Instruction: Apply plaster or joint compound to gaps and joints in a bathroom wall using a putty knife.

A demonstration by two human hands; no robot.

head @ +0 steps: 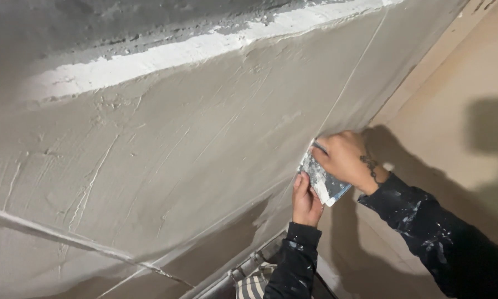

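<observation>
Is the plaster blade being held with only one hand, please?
No: both the left hand and the right hand grip the plaster-smeared blade against the grey wall.

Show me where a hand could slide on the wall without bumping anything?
Free: the broad grey plaster left of both hands, below the white strip. Crowded: the corner where the left hand and right hand hold the scraper blade.

A grey plastered wall (166, 166) fills most of the view, its wet surface streaked with fine ridges and scratches. Along its top runs a white band (166, 55), with rough dark concrete (94, 22) above. To the right a smoother beige wall (454, 111) meets it at a corner, crossed by soft shadows. Light falls from the left.
</observation>
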